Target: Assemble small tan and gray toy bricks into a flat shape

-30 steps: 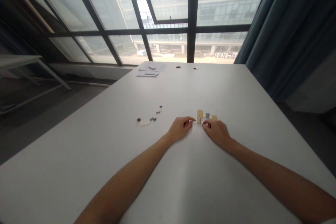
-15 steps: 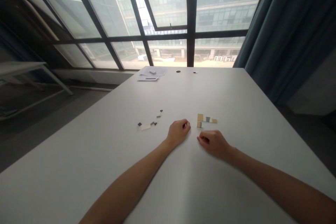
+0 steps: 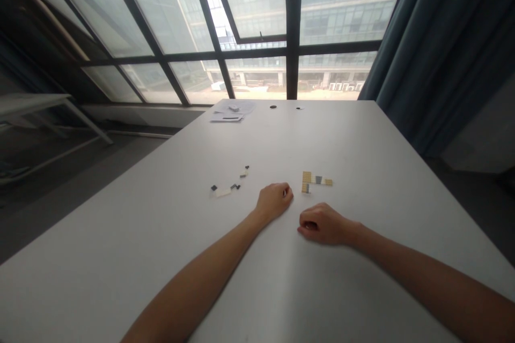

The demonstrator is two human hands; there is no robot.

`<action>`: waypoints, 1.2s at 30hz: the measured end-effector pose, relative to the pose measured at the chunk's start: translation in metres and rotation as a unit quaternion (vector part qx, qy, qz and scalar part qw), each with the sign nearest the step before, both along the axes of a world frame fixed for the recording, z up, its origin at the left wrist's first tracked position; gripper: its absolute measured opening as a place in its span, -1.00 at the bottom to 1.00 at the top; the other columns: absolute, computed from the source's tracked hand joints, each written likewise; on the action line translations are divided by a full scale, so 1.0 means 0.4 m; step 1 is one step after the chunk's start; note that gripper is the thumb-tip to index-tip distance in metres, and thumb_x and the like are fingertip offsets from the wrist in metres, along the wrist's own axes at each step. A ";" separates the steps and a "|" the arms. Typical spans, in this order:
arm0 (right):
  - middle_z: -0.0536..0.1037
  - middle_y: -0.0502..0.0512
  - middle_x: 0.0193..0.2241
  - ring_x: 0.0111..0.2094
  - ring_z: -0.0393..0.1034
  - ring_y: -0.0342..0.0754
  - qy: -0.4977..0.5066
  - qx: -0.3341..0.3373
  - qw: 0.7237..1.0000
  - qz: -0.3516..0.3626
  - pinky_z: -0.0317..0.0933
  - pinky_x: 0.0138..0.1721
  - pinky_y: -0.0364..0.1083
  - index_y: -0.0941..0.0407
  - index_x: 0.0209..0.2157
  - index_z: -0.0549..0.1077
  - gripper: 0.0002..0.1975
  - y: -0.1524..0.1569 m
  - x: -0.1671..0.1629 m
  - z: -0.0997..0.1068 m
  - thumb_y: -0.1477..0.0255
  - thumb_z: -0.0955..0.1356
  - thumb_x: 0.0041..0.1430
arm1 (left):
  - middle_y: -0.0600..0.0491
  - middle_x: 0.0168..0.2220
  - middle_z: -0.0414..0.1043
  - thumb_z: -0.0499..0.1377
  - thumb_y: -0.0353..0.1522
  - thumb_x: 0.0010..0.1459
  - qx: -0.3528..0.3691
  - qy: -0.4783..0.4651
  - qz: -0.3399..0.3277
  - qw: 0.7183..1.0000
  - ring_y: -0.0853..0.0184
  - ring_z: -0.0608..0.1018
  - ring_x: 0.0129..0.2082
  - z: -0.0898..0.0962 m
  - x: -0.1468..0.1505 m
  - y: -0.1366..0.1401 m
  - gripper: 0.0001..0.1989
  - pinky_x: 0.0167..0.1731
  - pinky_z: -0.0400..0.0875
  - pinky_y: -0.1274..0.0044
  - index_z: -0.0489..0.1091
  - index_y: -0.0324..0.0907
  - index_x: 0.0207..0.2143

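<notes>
My left hand (image 3: 275, 200) rests on the table with its fingers curled closed; what they hold, if anything, is hidden. To its right and closer to me, my right hand (image 3: 324, 223) is also curled closed, with a small pale spot in the gap of its fingers that is too small to name. Just beyond my right hand lies a flat assembly of tan, grey and white toy bricks (image 3: 307, 177), apart from both hands. Left of my left hand, loose small pieces lie scattered, among them a white strip (image 3: 223, 193), a black piece (image 3: 214, 187) and a grey piece (image 3: 242, 176).
The pieces lie on a long white table (image 3: 193, 241). At its far end are papers (image 3: 226, 117) with a small white object on them and a round black disc (image 3: 273, 107). Tall windows stand behind, and a blue curtain (image 3: 418, 64) hangs on the right.
My right hand has drawn back a little toward me, away from the brick assembly, and turned slightly. My left hand has stayed nearly in place. The pieces show no clear movement on the table.
</notes>
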State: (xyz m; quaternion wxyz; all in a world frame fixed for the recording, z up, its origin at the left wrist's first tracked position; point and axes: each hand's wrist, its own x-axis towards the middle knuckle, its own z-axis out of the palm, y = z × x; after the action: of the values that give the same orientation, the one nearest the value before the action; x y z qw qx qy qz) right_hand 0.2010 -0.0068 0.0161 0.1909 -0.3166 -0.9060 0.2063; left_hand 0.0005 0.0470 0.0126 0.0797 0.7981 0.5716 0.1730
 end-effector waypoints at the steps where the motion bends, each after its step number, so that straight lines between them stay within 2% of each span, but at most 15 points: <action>1: 0.41 -0.09 -0.59 -0.54 0.12 -0.20 0.001 -0.002 1.000 0.001 -0.01 -0.40 -0.18 0.11 -0.54 0.40 -0.77 0.000 0.000 0.000 0.41 0.33 0.20 | -0.02 -0.39 0.55 0.06 -0.29 0.28 0.000 0.000 -0.002 1.000 0.27 0.49 -0.39 0.001 0.000 0.000 -0.71 -0.38 0.18 0.51 0.54 -0.12 -0.38; 25: 0.42 -0.09 -0.60 -0.55 0.13 -0.20 -0.001 -0.005 1.000 -0.009 -0.03 -0.41 -0.18 0.11 -0.55 0.40 -0.76 0.001 -0.001 0.005 0.41 0.32 0.21 | 0.00 -0.40 0.55 0.06 -0.29 0.28 0.000 -0.004 -0.007 1.000 0.28 0.49 -0.40 0.003 -0.002 -0.002 -0.72 -0.40 0.16 0.51 0.54 -0.12 -0.36; 36: 0.40 -0.09 -0.60 -0.54 0.12 -0.20 0.005 -0.009 1.000 -0.009 -0.03 -0.41 -0.18 0.12 -0.52 0.42 -0.78 0.002 0.005 -0.009 0.40 0.32 0.21 | 0.02 -0.44 0.51 0.06 -0.28 0.26 -0.010 -0.050 -0.006 0.999 0.32 0.43 -0.45 -0.001 -0.009 0.004 -0.71 -0.42 0.13 0.51 0.55 -0.14 -0.38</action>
State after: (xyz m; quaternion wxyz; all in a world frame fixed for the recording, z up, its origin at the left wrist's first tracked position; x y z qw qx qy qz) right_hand 0.2031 -0.0059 0.0125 0.1943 -0.3258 -0.9001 0.2144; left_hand -0.0029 0.0485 0.0122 0.1172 0.7909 0.5642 0.2060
